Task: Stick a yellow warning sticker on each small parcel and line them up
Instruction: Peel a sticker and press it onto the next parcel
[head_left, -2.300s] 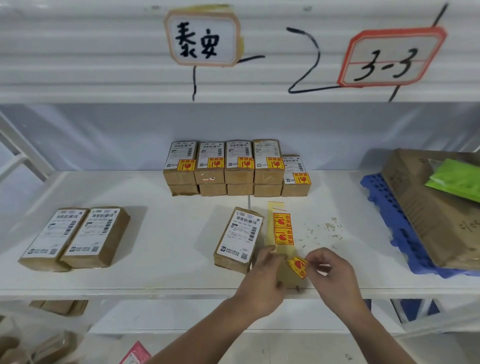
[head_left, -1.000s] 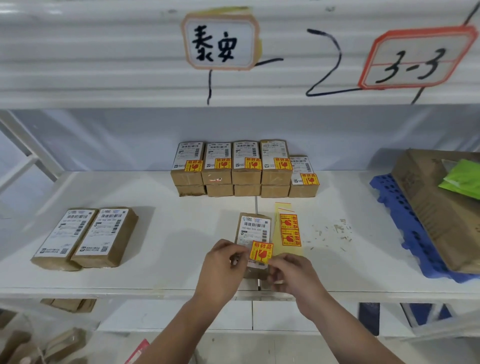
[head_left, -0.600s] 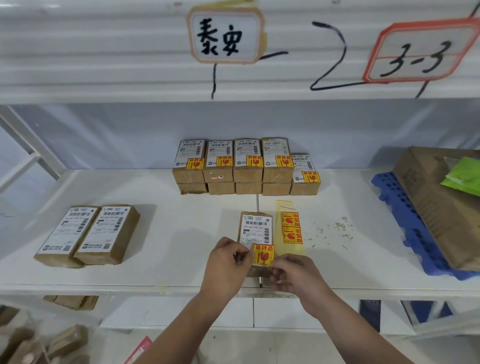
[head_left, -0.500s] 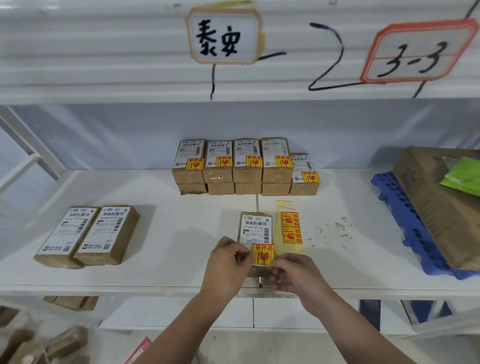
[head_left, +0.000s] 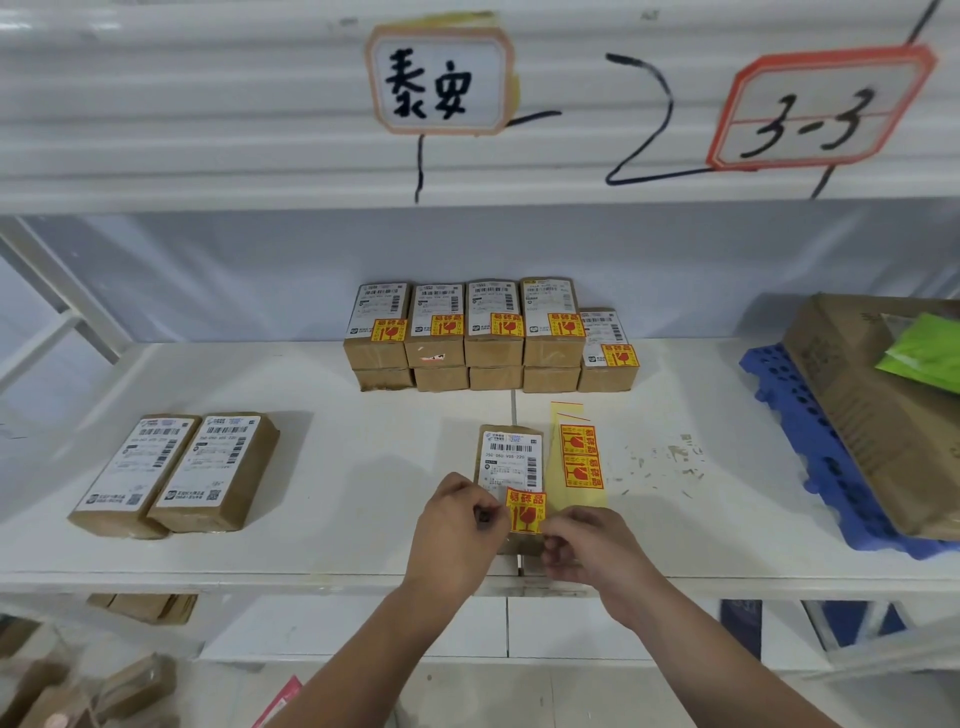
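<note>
In the lower centre of the frame, the left hand (head_left: 452, 525) and right hand (head_left: 587, 540), fingers curled, are each pinching a side edge of one yellow sticker (head_left: 525, 512), which is lying on the near end of a parcel (head_left: 511, 457) on the shelf (head_left: 363, 467). Just right of it, a strip (head_left: 579, 457) is carrying two more stickers. At centre back, nine stickered parcels (head_left: 488, 332) are sitting stacked. At left, two bare parcels (head_left: 176, 473) are lying side by side. At right, a carton (head_left: 857, 415) is resting on a pallet (head_left: 779, 395).
</note>
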